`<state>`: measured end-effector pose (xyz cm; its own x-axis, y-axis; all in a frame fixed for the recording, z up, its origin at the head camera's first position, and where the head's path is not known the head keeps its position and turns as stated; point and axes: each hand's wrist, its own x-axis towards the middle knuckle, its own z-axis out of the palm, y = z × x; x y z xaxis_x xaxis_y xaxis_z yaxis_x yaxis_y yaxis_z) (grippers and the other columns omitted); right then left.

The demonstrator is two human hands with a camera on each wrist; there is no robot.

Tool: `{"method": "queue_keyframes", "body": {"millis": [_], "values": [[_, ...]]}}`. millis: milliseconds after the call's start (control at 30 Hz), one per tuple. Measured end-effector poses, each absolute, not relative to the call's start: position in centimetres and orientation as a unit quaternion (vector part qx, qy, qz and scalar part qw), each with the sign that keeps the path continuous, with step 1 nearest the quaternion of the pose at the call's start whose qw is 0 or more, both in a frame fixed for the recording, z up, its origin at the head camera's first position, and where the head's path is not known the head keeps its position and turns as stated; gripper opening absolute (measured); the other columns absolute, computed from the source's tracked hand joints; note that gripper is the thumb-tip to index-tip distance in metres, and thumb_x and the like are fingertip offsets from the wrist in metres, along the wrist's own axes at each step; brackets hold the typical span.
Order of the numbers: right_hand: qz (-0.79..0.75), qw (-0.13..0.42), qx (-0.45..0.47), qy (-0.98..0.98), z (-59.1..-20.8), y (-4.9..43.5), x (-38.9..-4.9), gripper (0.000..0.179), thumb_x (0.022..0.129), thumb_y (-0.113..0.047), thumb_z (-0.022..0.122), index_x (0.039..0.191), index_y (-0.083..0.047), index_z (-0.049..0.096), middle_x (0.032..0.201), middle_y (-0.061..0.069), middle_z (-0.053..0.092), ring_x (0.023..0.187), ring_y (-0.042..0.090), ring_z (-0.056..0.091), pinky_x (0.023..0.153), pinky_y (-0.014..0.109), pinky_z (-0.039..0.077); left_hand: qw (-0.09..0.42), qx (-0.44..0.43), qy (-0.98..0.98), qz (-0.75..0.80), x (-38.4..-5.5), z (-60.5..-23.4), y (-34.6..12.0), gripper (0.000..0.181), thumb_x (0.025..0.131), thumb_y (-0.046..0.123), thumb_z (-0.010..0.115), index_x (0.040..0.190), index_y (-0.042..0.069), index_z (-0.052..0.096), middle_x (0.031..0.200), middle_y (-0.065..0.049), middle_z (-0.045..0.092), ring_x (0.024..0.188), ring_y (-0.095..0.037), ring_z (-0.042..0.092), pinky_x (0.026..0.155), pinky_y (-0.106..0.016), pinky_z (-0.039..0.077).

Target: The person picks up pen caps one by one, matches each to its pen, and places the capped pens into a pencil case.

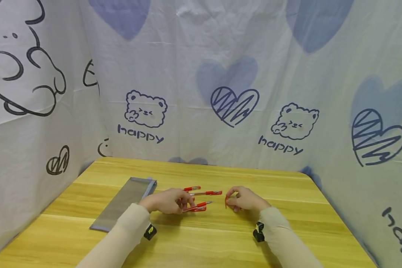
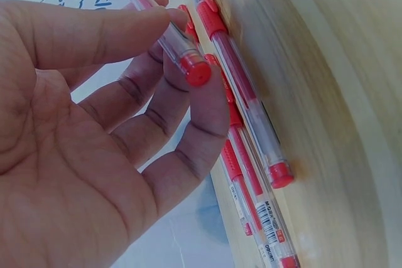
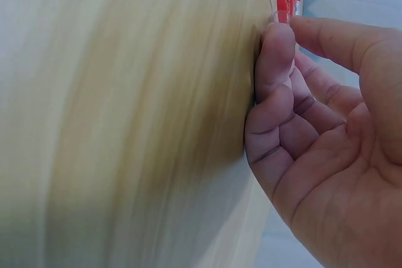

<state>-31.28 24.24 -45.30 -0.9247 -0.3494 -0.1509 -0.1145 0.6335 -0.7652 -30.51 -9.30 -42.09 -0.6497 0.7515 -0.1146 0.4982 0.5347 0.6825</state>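
Observation:
My left hand pinches a red gel pen between thumb and fingers, its bare writing tip pointing right towards my other hand. In the left wrist view the pen's round red end plug faces the camera. Thumb and forefinger of my right hand pinch a small red pen cap, its clip showing in the right wrist view above the fingertips. Beneath and beyond my left hand lie several capped red gel pens, with clear barrels and red grips.
A grey flat pouch with a pale edge strip lies left of my left hand. The wooden table ends at white printed cloth walls at the back and sides.

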Motion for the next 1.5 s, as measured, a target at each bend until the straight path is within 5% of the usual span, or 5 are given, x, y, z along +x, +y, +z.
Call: {"method": "queue_keyframes", "body": {"millis": [233,500,700,1500], "values": [[-0.404,0.136,-0.13,0.896,-45.3,25.3,-30.8,0.021,0.105,-0.016,0.069,0.119,0.0,0.066,0.076,0.004,0.067,0.064,0.012,0.062,0.061,0.027,0.051,0.199,0.368,0.854,0.309,-30.6,-42.1,-9.2,0.041,0.091,-0.014,0.06,0.121,0.008,0.075,0.098,-0.007,0.066,0.089,-0.016,0.055,0.079,-0.031,0.047],[-0.363,0.119,-0.186,0.905,-45.2,25.5,-30.7,0.036,0.101,-0.003,0.064,0.137,-0.004,0.063,0.075,0.005,0.064,0.061,0.014,0.058,0.06,0.027,0.049,0.191,0.373,0.855,0.304,-30.8,-42.2,-9.4,0.04,0.091,-0.013,0.061,0.12,0.009,0.076,0.1,-0.007,0.067,0.09,-0.017,0.056,0.081,-0.032,0.048],[-0.346,0.114,-0.222,0.904,-45.0,24.9,-31.3,0.028,0.1,-0.005,0.064,0.127,-0.003,0.069,0.069,-0.001,0.056,0.058,0.009,0.049,0.057,0.024,0.042,0.182,0.361,0.866,0.295,-30.9,-42.5,-10.3,0.04,0.093,-0.012,0.061,0.12,0.013,0.077,0.104,-0.004,0.07,0.092,-0.017,0.059,0.082,-0.034,0.051],[-0.376,0.114,-0.21,0.895,-46.0,25.9,-30.1,0.015,0.098,-0.013,0.078,0.107,-0.003,0.074,0.072,-0.002,0.057,0.055,0.007,0.049,0.053,0.021,0.04,0.199,0.335,0.869,0.304,-31.5,-42.5,-10.9,0.043,0.09,-0.013,0.06,0.12,0.013,0.076,0.099,-0.008,0.066,0.086,-0.021,0.055,0.065,-0.03,0.045]]}}
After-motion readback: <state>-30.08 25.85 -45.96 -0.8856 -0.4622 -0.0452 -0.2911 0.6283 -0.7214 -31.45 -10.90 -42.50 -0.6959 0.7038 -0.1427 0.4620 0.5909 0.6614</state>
